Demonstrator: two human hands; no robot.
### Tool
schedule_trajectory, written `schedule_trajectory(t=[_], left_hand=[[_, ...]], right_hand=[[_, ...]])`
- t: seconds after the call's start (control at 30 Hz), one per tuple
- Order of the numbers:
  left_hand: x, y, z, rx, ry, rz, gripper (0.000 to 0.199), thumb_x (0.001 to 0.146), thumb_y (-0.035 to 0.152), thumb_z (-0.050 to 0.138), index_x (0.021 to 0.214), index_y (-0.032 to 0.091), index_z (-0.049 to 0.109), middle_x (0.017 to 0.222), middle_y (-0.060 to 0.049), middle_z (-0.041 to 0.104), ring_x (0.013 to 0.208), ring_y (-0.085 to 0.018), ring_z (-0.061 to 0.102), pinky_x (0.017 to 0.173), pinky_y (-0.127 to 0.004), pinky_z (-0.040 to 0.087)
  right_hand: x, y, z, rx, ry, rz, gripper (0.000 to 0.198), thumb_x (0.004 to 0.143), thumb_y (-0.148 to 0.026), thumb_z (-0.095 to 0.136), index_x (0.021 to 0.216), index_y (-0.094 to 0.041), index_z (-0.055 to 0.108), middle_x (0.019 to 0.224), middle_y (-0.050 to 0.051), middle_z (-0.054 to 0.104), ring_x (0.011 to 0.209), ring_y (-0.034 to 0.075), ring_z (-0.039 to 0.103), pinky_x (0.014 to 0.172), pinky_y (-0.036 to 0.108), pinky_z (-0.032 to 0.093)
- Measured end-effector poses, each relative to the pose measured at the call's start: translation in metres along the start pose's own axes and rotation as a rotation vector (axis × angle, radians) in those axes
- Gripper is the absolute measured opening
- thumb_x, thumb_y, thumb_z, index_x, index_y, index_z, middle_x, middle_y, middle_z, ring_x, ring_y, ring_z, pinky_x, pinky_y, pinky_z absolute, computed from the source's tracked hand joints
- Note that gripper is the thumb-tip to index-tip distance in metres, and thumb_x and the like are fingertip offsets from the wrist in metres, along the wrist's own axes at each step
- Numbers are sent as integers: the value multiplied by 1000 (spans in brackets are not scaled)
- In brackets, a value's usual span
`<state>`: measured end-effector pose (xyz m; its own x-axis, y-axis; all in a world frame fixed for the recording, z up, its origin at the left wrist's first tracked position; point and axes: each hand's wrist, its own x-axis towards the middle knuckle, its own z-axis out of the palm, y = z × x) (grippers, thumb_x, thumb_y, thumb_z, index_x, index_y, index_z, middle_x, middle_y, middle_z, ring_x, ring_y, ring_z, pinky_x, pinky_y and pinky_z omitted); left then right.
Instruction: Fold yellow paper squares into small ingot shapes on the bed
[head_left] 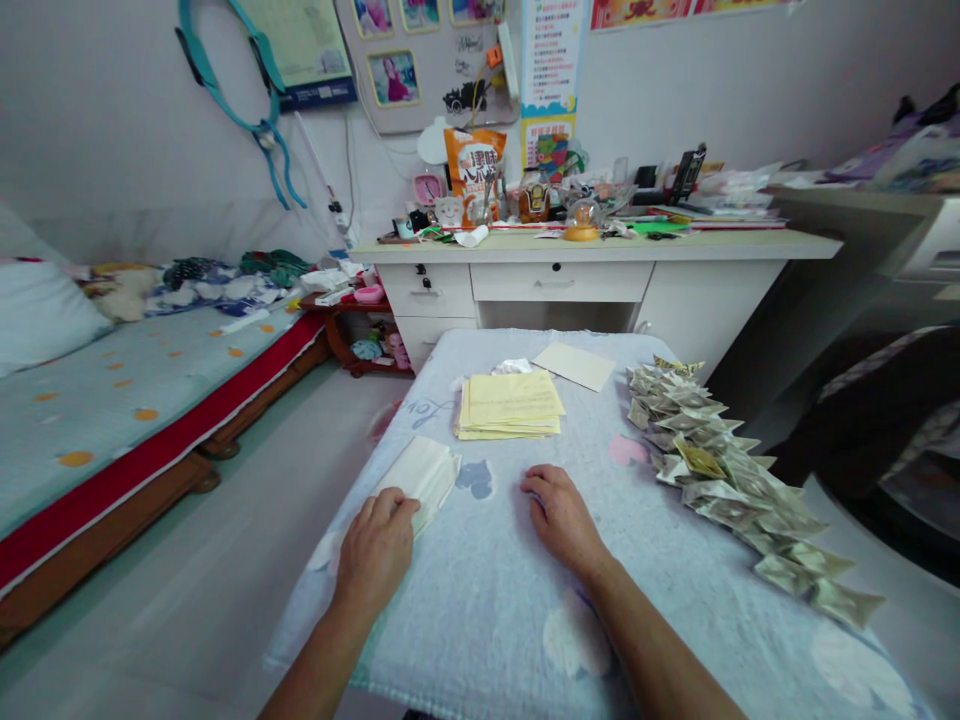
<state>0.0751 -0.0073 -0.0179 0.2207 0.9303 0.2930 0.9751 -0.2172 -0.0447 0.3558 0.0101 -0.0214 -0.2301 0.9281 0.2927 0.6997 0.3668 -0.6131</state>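
My left hand (377,540) is closed, with bent fingers and thumb at the near edge of a stack of white paper sheets (426,470) on the left of the cloth-covered table (495,600). Its fingertips are partly hidden. On the cloth to the right rests my right hand (561,512), fingers loosely bent and thumb a little apart, with nothing visible in it. Beyond the hands lies a stack of yellow paper sheets (514,402). Long rows of folded paper pieces (720,480), greyish green with one more golden, run along the table's right side.
A pale flat card (576,366) and a crumpled white scrap (511,367) lie at the far side of the table. Behind stands a white desk (559,280) crowded with a snack bag (475,172), a jar and papers. A bed (150,390) is at left.
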Motion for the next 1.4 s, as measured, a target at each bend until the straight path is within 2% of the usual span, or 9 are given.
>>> schedule_trajectory(t=[0.23,0.33,0.47,0.53,0.7,0.9,1.1,1.23,1.4], left_hand=[[-1,4,-3,-99,7,17,24,87,38,49,98,22,63,106,-7,57,96,-24,51,85,-38,44],[-1,6,-3,-98,12,-6,23,87,38,50,98,22,63,108,-8,57,98,-24,51,85,-39,43],[4,11,-10,-124,4,-35,21,86,37,51,93,21,64,107,-8,57,97,-25,51,84,-39,44],[11,18,-19,-187,11,-12,23,86,38,51,95,21,64,108,-9,57,99,-26,51,86,-41,43],[48,58,-36,-545,-56,124,18,88,31,48,95,22,62,103,-6,59,98,-22,52,87,-38,43],[88,112,3,-831,-139,107,16,81,15,47,85,20,61,99,-5,59,98,-19,53,92,-36,41],[91,118,27,-794,-56,98,15,81,12,45,82,20,59,92,-5,58,92,-18,53,83,-31,42],[94,111,23,-821,-93,119,17,83,13,43,81,19,59,89,-4,59,86,-17,55,77,-28,42],[98,109,23,-830,-102,148,17,82,12,44,81,19,59,88,-4,59,85,-16,56,75,-26,42]], right_hand=[[0,-1,1,9,2,8,34,74,-2,47,97,-18,66,109,8,60,106,20,51,98,33,40],[0,-4,-3,-21,-36,31,34,75,-3,47,100,-18,66,113,9,60,109,20,51,99,33,40],[-3,-16,-30,-109,-297,31,40,72,-12,58,111,-18,63,127,12,55,117,26,49,99,37,39],[-1,-21,-50,-160,-393,39,33,74,-18,61,107,-20,65,117,10,62,108,26,56,93,37,43],[40,-16,-78,-280,-291,14,31,79,-22,59,110,-18,63,113,12,65,106,26,58,93,37,41],[107,21,-48,-397,-111,55,51,83,-23,55,132,-12,47,140,15,46,130,27,38,105,42,30],[128,33,-23,-401,-179,36,67,83,-40,57,141,-13,35,147,14,37,138,30,24,108,49,20],[129,31,-14,-416,-209,16,49,86,-37,56,131,-19,47,133,11,54,135,28,30,107,48,18],[122,27,-12,-457,-143,-54,20,92,-30,47,100,-21,64,108,6,68,122,24,45,103,45,21]])
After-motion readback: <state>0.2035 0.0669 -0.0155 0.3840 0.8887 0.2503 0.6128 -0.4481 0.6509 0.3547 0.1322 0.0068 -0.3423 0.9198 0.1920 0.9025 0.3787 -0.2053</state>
